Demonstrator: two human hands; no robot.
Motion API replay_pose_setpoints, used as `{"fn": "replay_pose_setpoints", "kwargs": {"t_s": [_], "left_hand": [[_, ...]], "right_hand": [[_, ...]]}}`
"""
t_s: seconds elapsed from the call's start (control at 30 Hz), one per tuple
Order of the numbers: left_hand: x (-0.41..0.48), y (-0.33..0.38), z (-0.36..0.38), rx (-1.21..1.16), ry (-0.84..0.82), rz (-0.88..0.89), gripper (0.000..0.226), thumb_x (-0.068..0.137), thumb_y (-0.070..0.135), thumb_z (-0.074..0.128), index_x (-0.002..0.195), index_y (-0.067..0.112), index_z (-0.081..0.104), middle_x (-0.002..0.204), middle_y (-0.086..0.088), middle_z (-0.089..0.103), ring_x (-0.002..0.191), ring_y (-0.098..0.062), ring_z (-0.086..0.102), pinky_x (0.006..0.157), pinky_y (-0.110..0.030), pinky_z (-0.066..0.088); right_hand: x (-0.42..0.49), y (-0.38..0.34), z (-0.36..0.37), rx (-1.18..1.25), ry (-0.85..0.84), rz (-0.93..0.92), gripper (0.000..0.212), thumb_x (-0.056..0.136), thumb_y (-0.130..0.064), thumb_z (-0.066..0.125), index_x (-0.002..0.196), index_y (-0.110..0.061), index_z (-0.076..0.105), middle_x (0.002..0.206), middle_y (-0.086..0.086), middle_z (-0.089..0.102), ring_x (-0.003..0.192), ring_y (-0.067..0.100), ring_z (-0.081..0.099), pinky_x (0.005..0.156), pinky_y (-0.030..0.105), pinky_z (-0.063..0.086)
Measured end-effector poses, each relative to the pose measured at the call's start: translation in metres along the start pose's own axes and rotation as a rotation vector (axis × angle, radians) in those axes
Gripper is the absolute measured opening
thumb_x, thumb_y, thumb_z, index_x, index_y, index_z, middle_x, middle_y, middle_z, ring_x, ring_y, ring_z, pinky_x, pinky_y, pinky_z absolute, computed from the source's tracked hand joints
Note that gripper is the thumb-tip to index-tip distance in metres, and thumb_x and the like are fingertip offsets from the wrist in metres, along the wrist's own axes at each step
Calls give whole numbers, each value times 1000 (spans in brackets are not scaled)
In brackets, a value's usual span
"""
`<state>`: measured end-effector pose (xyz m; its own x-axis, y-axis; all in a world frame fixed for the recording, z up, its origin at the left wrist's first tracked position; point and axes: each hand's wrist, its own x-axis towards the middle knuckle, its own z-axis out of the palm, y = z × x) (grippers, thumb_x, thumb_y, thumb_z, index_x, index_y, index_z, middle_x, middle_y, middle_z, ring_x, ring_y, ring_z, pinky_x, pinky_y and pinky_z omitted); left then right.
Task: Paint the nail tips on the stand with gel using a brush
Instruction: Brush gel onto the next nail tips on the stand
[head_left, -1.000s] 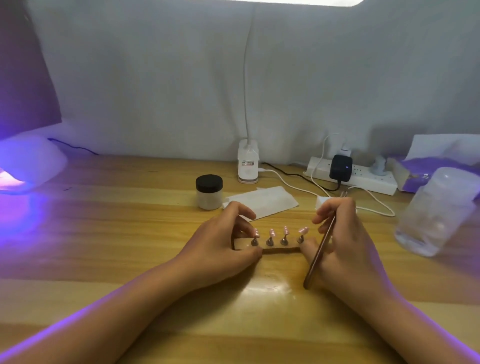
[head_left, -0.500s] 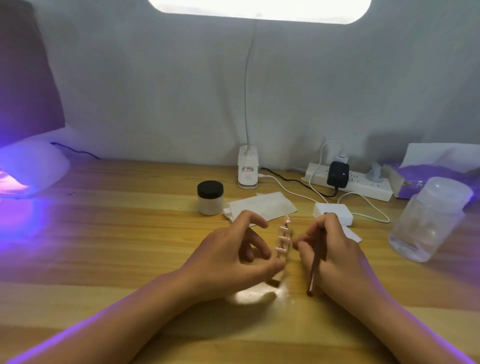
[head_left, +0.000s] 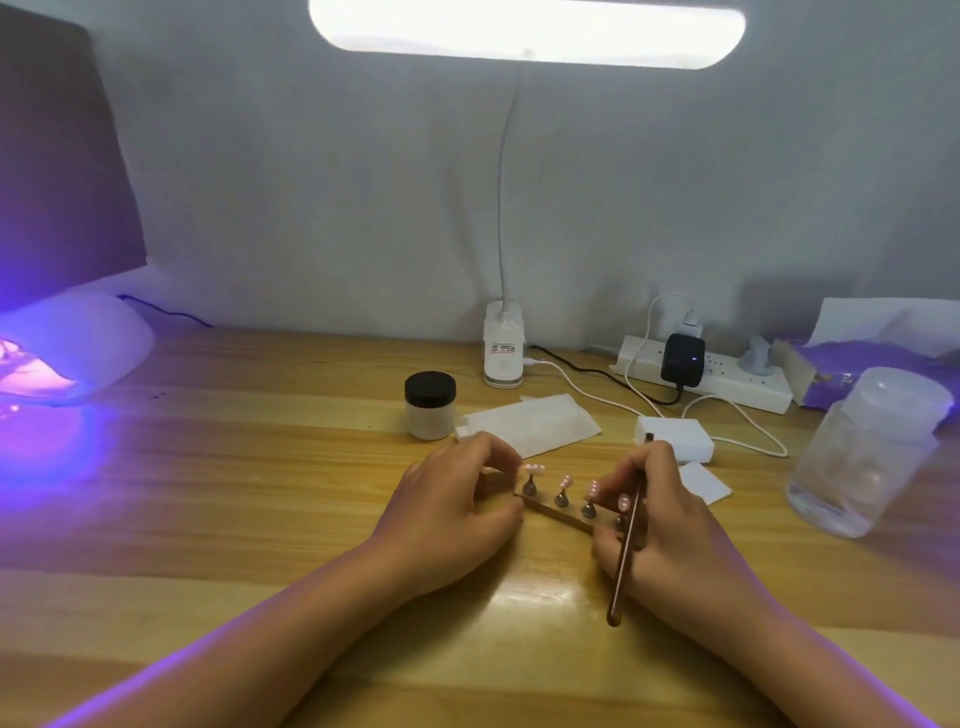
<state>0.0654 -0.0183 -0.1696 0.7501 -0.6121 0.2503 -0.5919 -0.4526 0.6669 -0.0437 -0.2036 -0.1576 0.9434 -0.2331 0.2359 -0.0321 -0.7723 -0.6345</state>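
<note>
A black-lidded jar (head_left: 430, 406) is standing near a white sheet (head_left: 535, 426). A lamp (head_left: 503, 348) is shining by a power strip (head_left: 706, 375). A clear bottle (head_left: 865, 449) is sitting right; a UV lamp (head_left: 67, 348) is glowing left.

A bright desk lamp (head_left: 527, 31) glared overhead while violet light from a curing lamp (head_left: 62, 348) washed the wooden table (head_left: 234, 493); the hands appeared slightly blurred.
</note>
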Motion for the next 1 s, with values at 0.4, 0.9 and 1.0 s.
{"fn": "replay_pose_setpoints", "kwargs": {"t_s": [0.4,0.9,1.0], "left_hand": [[2,-3,2,-55,22,66,13,85,47,67,95,38,68,85,18,58,74,4,51,68,-23,37],[6,5,-6,-75,-122,-2,22,81,43,76,97,38,61,95,17,63,72,9,53,65,-16,39],[16,-1,-24,-124,-128,-127,33,80,33,77,101,35,52,98,13,56,75,1,55,63,-17,44]], "right_hand": [[6,4,2,2,56,44,45,81,-12,70,96,-35,34,98,-12,59,91,9,61,80,37,53],[5,7,4,-9,78,38,47,81,-10,71,94,-36,33,98,-11,59,89,8,61,75,31,53],[6,10,3,-40,142,34,48,81,-15,73,93,-37,33,98,-10,56,93,11,57,76,31,49]]}}
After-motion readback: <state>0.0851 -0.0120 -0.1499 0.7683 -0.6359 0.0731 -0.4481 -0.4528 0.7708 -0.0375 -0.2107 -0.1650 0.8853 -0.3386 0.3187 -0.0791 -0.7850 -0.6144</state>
